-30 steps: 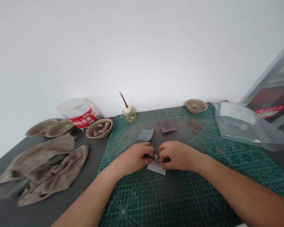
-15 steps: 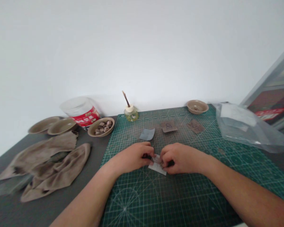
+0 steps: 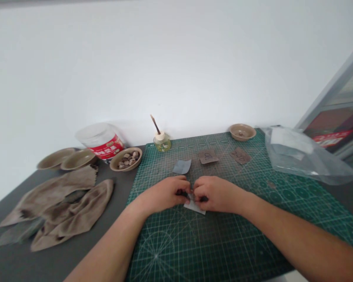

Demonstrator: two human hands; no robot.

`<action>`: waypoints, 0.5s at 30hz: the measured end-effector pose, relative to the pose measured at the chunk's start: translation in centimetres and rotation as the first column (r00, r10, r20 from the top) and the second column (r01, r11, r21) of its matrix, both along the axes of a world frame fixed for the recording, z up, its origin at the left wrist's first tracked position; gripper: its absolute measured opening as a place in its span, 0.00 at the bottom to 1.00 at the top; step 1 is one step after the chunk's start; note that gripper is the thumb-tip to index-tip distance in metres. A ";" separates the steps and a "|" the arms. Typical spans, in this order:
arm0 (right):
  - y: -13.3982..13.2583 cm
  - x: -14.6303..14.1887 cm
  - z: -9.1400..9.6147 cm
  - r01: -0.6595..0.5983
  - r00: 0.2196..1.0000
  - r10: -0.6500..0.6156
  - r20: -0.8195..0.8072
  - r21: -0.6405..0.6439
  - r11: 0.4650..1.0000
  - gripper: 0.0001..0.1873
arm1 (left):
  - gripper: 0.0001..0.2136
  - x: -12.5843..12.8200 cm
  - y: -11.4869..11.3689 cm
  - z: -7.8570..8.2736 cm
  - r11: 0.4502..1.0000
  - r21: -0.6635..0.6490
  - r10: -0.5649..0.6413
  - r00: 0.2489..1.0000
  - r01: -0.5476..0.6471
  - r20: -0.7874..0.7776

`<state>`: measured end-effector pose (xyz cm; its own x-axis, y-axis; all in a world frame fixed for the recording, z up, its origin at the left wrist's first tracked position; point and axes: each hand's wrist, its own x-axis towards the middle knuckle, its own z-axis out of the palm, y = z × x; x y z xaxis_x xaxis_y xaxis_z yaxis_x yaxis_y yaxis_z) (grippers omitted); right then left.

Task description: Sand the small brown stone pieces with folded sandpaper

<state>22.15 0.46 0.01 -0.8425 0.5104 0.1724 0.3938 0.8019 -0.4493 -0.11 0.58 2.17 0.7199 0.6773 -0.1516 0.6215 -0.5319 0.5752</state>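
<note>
Left hand (image 3: 166, 194) and right hand (image 3: 216, 194) touch over green cutting mat (image 3: 223, 246). Fingers curled tight, pinching small dark piece (image 3: 191, 194) above pale sheet (image 3: 198, 208).

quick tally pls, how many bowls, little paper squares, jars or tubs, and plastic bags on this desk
bowls: 4
paper squares: 4, counting the pale square under the left hand and right hand
jars or tubs: 2, the red-label tub and the small glass bottle
plastic bags: 1
total: 11
</note>
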 end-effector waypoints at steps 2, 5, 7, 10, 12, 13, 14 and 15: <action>0.0 0.1 0.0 -0.034 0.999 0.034 0.002 -0.044 0.998 0.02 | 0.04 0.0 0.0 -0.1 1.000 0.001 0.006 1.000 -0.006 0.001; 0.1 0.3 0.1 -0.017 0.999 0.019 0.031 -0.077 0.997 0.03 | 0.04 0.0 0.0 -0.1 1.000 0.003 0.015 1.000 -0.015 -0.005; 0.2 0.2 0.1 0.024 1.000 -0.023 0.021 -0.038 0.999 0.03 | 0.05 0.1 0.0 0.0 1.000 0.002 0.015 1.000 -0.015 -0.010; 0.0 0.2 0.1 -0.044 0.999 0.043 -0.013 -0.048 0.998 0.02 | 0.05 0.1 0.0 0.0 1.000 -0.003 0.009 1.000 -0.009 -0.008; 0.1 0.6 0.2 -0.093 0.996 0.092 -0.016 -0.101 0.991 0.02 | 0.05 0.0 0.0 0.0 1.000 -0.003 0.007 1.000 -0.007 -0.005; 0.1 0.8 0.3 -0.096 0.995 0.095 -0.011 -0.121 0.988 0.02 | 0.04 0.0 0.0 0.0 1.000 0.000 0.008 1.000 -0.008 -0.002; 0.2 1.1 0.4 -0.087 0.996 0.087 -0.005 -0.133 0.987 0.02 | 0.04 0.0 0.0 -0.1 1.000 0.002 0.009 1.000 -0.009 -0.001; 0.3 1.3 0.5 -0.073 0.997 0.074 0.003 -0.137 0.988 0.02 | 0.04 0.0 0.0 -0.1 1.000 0.003 0.010 1.000 -0.010 0.000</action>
